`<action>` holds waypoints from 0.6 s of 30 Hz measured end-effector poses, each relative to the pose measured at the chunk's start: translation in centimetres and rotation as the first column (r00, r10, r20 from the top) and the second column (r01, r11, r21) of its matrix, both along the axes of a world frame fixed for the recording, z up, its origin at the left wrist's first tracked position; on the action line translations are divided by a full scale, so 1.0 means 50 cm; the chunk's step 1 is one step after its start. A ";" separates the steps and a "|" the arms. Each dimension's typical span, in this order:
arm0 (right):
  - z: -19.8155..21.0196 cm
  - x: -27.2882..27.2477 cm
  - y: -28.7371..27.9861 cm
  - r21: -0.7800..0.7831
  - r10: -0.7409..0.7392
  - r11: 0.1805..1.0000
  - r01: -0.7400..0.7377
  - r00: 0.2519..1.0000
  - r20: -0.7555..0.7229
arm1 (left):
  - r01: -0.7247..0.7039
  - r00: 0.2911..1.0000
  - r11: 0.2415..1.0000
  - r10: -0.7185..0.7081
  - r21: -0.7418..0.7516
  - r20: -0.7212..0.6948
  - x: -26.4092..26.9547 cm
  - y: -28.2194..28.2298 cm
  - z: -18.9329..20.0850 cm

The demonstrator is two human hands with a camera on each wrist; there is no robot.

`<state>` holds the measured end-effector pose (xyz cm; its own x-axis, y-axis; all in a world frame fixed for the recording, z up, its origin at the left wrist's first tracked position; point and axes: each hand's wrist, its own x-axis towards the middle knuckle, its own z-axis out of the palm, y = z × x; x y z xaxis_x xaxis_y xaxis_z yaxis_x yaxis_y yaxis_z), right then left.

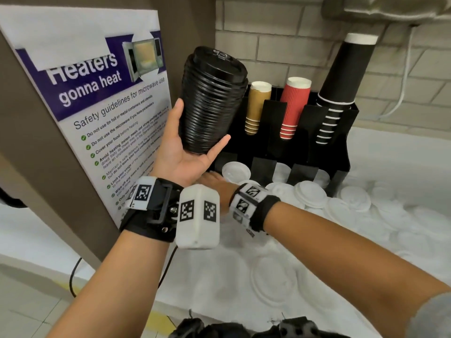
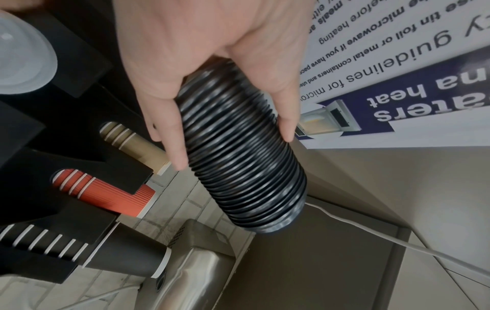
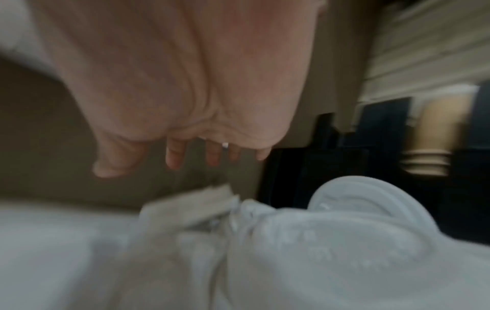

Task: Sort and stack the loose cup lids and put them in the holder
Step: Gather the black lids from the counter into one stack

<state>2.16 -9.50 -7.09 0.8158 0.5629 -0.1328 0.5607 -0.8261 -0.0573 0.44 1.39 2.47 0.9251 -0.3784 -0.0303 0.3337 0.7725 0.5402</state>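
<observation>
My left hand (image 1: 200,132) grips a tall stack of black cup lids (image 1: 212,98) near its base and holds it tilted above the left end of the black holder (image 1: 271,123). In the left wrist view the thumb and fingers (image 2: 180,146) curl round the ribbed stack (image 2: 246,172). My right hand (image 1: 212,179) reaches low under the left wrist toward the holder's left front, fingers (image 3: 173,157) spread and holding nothing. White lids (image 1: 235,172) sit in the holder's lower slots. Several loose white lids (image 1: 310,193) lie on the counter; one (image 3: 358,209) lies close below the right hand.
The holder's upper slots carry brown cups (image 1: 258,106), red cups (image 1: 292,106) and tall black cups (image 1: 341,81). A microwave safety poster (image 1: 109,106) stands on the panel at the left. A brick wall (image 1: 280,45) and a white cable (image 1: 405,76) are behind.
</observation>
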 end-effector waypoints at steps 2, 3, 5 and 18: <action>0.031 0.006 -0.045 0.055 -0.067 0.996 0.065 0.997 0.041 | 0.022 1.000 0.999 -0.022 0.026 -0.001 -0.002 -0.006 -0.004; 0.050 0.000 -0.069 0.120 -0.140 0.984 0.134 0.989 0.038 | 0.039 0.999 0.997 -0.039 0.060 -0.002 -0.002 -0.010 -0.006; 0.083 -0.009 -0.128 0.376 -0.317 0.878 0.297 0.949 -0.010 | 0.066 0.998 0.990 -0.066 0.123 -0.004 -0.004 -0.022 -0.014; 0.122 -0.141 -0.167 0.814 0.089 -0.405 0.417 0.904 -0.419 | 0.087 0.995 0.937 -0.099 0.338 0.019 -0.063 -0.129 -0.092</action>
<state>-4.89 -17.87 -0.98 0.9848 -0.0342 0.1702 0.1679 0.4362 -0.8840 -2.73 -5.03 -2.13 0.8891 -0.4360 -0.1394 0.3717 0.5099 0.7758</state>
